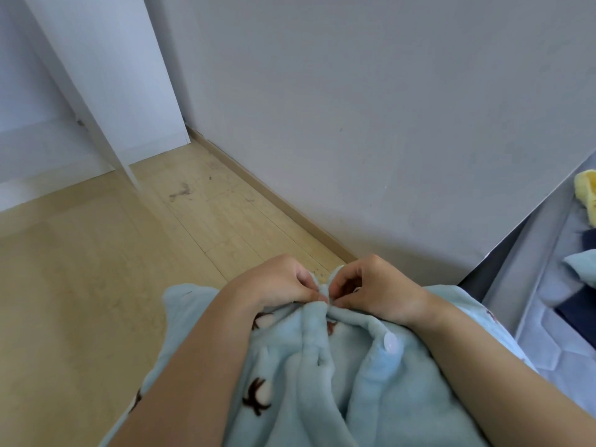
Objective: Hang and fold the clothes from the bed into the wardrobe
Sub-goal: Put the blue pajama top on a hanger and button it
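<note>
A home bedroom: white wardrobe (106, 79) at upper left, quilted bed (548, 321) strewn with clothes (585, 195) at right edge, pale wood floor (96, 253), plain grey wall (354, 108).

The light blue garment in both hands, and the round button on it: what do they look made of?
Light blue garment: soft fleece or plush by its look, matte and fuzzy, with thick rounded folds. Round button: probably plastic, pale and translucent with a slight sheen. Left hand and right hand pinch its top edge.
</note>
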The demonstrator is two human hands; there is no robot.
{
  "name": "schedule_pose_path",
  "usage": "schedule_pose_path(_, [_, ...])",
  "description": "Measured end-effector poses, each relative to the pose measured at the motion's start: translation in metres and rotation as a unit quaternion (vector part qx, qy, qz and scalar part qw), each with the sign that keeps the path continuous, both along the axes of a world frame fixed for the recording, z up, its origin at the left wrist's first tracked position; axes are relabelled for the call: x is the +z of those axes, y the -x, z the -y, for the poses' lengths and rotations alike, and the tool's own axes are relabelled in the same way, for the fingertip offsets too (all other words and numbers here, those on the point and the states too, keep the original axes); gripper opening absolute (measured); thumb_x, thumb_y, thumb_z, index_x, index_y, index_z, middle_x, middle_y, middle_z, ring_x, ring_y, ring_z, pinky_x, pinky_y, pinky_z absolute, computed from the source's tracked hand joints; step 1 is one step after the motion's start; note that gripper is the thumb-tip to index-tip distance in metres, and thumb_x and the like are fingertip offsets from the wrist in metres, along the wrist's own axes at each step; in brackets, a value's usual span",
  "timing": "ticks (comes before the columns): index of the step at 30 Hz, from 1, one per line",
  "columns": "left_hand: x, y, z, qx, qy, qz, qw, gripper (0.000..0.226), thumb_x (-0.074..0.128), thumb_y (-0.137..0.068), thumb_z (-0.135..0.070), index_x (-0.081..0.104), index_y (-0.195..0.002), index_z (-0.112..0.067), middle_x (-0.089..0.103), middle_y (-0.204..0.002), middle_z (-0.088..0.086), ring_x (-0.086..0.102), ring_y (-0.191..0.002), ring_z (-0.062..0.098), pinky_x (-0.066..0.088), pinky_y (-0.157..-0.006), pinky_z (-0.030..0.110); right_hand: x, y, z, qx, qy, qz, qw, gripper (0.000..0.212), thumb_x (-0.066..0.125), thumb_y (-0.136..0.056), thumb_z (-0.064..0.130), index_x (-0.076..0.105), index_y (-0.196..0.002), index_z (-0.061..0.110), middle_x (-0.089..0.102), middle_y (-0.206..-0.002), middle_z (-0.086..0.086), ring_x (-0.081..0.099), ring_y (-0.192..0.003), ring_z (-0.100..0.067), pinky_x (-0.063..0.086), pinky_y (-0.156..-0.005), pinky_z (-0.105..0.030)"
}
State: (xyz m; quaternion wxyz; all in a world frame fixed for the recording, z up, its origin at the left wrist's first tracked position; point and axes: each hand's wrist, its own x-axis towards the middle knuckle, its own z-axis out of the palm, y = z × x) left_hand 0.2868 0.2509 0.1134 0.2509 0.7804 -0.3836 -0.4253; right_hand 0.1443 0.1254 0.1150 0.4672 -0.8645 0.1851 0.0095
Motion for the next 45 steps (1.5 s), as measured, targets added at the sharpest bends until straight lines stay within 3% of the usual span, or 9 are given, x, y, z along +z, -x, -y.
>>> schedule_pose_path(6, [-0.001,-0.002,0.0,-0.002,-0.003,-0.016,1.0,0.009,0.076,-0.077,-0.03,0.073,-0.069,-0.032,0.072,-0.074,-0.016,0.066,-0.075,0.0,0.047,-0.066,0.016,0.001,0.002,-0.001,0.017,-0.007,-0.032,0.999,0.012,0.076,-0.073,0.016,0.071,-0.067,0.025,0.07,-0.074,0.006,0.062,-0.065,0.0,0.048,-0.06,-0.014])
schedule_pose_path(11, [-0.002,-0.001,0.001,-0.001,-0.006,-0.012,1.0,0.017,0.072,-0.081,-0.024,0.072,-0.067,-0.034,0.068,-0.068,-0.025,0.063,-0.074,-0.004,0.043,-0.066,0.017,0.001,0.0,-0.003,0.033,0.012,-0.063,0.997,0.014,0.073,-0.075,0.019,0.065,-0.068,0.028,0.061,-0.065,0.015,0.053,-0.057,0.005,0.04,-0.054,-0.009])
schedule_pose_path(18, [-0.003,0.0,0.002,0.032,0.027,-0.027,0.999,0.017,0.071,-0.082,-0.022,0.073,-0.068,-0.032,0.071,-0.069,-0.017,0.063,-0.06,-0.009,0.041,-0.049,0.005,-0.003,0.0,-0.004,-0.006,0.012,-0.039,0.999,0.007,0.071,-0.077,0.02,0.065,-0.078,0.021,0.062,-0.067,0.013,0.053,-0.058,0.003,0.043,-0.057,-0.014])
schedule_pose_path(21, [-0.004,0.0,0.003,0.047,0.038,-0.049,0.997,0.014,0.071,-0.082,-0.022,0.074,-0.07,-0.029,0.072,-0.069,-0.012,0.065,-0.065,-0.002,0.046,-0.056,0.012,-0.005,-0.002,-0.004,-0.023,0.022,-0.043,0.999,0.006,0.07,-0.077,0.019,0.064,-0.076,0.021,0.063,-0.067,0.011,0.053,-0.058,0.003,0.044,-0.056,-0.015])
schedule_pose_path(24, [-0.004,0.0,0.005,0.063,0.044,-0.077,0.994,0.007,0.073,-0.081,-0.021,0.076,-0.075,-0.024,0.073,-0.073,-0.005,0.067,-0.074,0.01,0.054,-0.074,0.026,-0.007,-0.004,-0.006,-0.043,0.057,-0.034,0.997,0.01,0.071,-0.076,0.019,0.063,-0.074,0.025,0.065,-0.068,0.011,0.054,-0.059,0.005,0.044,-0.055,-0.013])
schedule_pose_path(29, [-0.004,0.0,0.005,0.091,0.04,-0.136,0.986,0.009,0.071,-0.082,-0.012,0.075,-0.076,-0.018,0.072,-0.081,0.005,0.066,-0.087,0.022,0.052,-0.089,0.038,-0.008,-0.004,-0.008,-0.075,0.095,0.034,0.992,0.021,0.077,-0.071,0.017,0.06,-0.069,0.029,0.065,-0.064,0.009,0.056,-0.057,0.004,0.043,-0.054,-0.011])
schedule_pose_path(34, [-0.004,0.0,0.006,0.135,0.073,-0.202,0.967,0.02,0.068,-0.081,-0.008,0.076,-0.067,-0.02,0.072,-0.075,0.003,0.066,-0.082,0.02,0.052,-0.086,0.037,-0.004,-0.003,-0.007,-0.075,0.057,0.122,0.988,0.035,0.08,-0.071,0.008,0.06,-0.081,0.036,0.065,-0.064,0.011,0.055,-0.054,0.001,0.041,-0.056,-0.007])
schedule_pose_path(38, [-0.003,0.0,0.003,0.139,0.107,-0.223,0.959,0.015,0.07,-0.08,-0.008,0.077,-0.072,-0.018,0.072,-0.077,0.005,0.066,-0.078,0.019,0.052,-0.083,0.036,-0.002,-0.005,-0.003,-0.047,0.031,0.135,0.989,0.018,0.081,-0.071,0.012,0.071,-0.081,0.024,0.065,-0.067,0.006,0.054,-0.059,0.0,0.045,-0.059,-0.013])
schedule_pose_path(45, [0.001,0.001,0.002,0.135,0.13,-0.185,0.965,0.012,0.075,-0.077,-0.013,0.077,-0.069,-0.022,0.073,-0.08,0.002,0.066,-0.086,0.02,0.052,-0.091,0.04,0.005,-0.007,0.0,-0.007,0.116,0.131,0.985,0.024,0.084,-0.067,0.01,0.064,-0.071,0.022,0.059,-0.068,0.013,0.051,-0.065,-0.003,0.04,-0.06,-0.015])
